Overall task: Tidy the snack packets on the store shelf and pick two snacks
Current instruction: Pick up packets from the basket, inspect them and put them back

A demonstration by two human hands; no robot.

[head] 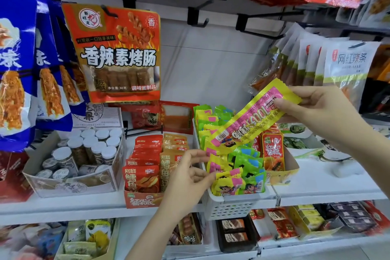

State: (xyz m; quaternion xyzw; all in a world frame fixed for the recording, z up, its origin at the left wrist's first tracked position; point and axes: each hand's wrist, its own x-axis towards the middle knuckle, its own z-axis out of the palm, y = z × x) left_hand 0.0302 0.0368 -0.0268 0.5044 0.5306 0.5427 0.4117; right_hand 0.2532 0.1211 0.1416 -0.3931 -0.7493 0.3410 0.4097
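Your right hand point(316, 110) is pinching the upper end of a long yellow-and-pink snack packet point(251, 116), whose long axis is slanting down toward your left hand point(190, 177). That hand is hovering, fingers loosely parted, holding nothing I can make out, just beside the white basket point(230, 207) of small packets, directly beneath the packet's lower end.

yellow-pink snack packet point(251, 119), tilted, above basket point(232, 207)

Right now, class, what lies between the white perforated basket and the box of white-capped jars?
In the head view, a cardboard display box of red and orange snack packets stands between the white basket and the jar box.
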